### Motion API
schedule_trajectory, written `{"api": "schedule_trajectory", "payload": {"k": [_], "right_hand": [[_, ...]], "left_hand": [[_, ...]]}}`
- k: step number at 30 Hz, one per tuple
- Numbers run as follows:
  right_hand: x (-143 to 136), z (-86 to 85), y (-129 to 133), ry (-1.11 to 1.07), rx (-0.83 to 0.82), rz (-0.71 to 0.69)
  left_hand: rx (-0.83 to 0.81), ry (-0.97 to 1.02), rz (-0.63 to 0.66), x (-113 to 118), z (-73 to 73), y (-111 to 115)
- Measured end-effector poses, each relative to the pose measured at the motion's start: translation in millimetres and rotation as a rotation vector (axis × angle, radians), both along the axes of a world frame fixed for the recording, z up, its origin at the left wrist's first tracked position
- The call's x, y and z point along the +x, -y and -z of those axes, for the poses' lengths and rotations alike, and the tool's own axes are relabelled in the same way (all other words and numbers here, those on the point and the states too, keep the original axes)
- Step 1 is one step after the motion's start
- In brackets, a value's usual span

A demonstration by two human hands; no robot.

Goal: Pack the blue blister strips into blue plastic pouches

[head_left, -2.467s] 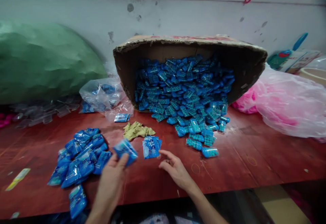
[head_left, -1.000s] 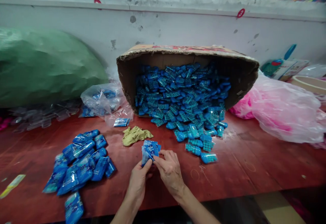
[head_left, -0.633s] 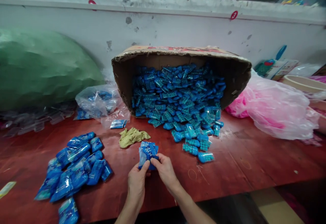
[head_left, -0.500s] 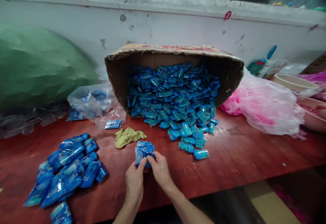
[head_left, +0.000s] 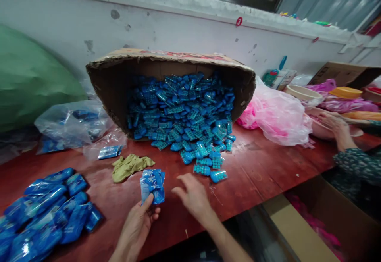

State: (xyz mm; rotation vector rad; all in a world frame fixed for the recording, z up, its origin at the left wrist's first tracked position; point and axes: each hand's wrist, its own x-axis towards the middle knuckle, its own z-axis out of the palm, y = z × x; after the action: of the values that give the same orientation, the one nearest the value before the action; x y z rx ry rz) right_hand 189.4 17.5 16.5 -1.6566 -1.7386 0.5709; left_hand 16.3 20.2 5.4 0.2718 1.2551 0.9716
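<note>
Near the table's front edge, my left hand (head_left: 142,216) pinches a small stack of flat blue packets (head_left: 152,184), thumb on top. My right hand (head_left: 192,196) is apart from the stack, to its right, thumb and fingers spread with nothing between them. Beyond it, small blue bottle-shaped pieces in clear wrappers (head_left: 193,115) spill from a cardboard box (head_left: 110,91) lying on its side. Filled blue packages (head_left: 50,210) form a pile at the left. A crumpled yellow-green cloth (head_left: 129,167) lies just behind the stack.
Clear bags with blue packets (head_left: 74,123) lie behind the cloth, beside a large green sack (head_left: 32,83). Pink-filled plastic bags (head_left: 279,115) stand right of the box. Another person's hand (head_left: 336,127) is at a pink bowl (head_left: 317,123) on the red table (head_left: 256,178).
My right hand has let go of the packets and opened, while my left keeps them. The view has swung right, bringing another person's arm into sight.
</note>
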Motion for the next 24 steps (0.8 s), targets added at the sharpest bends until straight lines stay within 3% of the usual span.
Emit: {"api": "schedule_trajectory", "payload": {"k": [3, 5, 9, 12, 15, 18, 21, 24], "right_hand": [[54.5, 11.0, 10.5, 0.315, 0.068, 0.396], [76.8, 26.6, 15.5, 0.451, 0.025, 0.530], [67.2, 55.7, 22.4, 0.429, 0.088, 0.344], [37.8, 59.7, 22.9, 0.341, 0.112, 0.144], [15.7, 45.9, 19.0, 0.264, 0.077, -0.023], [-1.3, 22.3, 13.7, 0.081, 0.080, -0.025], [-22.4, 4.0, 8.1, -0.315, -0.026, -0.007], [-43.5, 1.6, 2.3, -0.706, -0.264, -0.142]], "left_hand": [[-0.041, 0.020, -0.029, 0.3, 2.9, 3.9], [-0.067, 0.051, -0.037, 1.5, 3.2, 5.8], [-0.121, 0.125, -0.062, 2.5, 0.9, 8.2], [-0.156, 0.152, -0.056, 0.5, -1.4, 10.1], [-0.155, 0.159, -0.036, -3.0, -1.8, 11.9], [-0.134, 0.155, -0.034, -5.2, 0.0, 13.2], [-0.041, 0.126, -0.013, -5.0, 1.8, 14.5], [0.078, 0.055, 0.048, -4.9, 2.1, 16.0]]}}
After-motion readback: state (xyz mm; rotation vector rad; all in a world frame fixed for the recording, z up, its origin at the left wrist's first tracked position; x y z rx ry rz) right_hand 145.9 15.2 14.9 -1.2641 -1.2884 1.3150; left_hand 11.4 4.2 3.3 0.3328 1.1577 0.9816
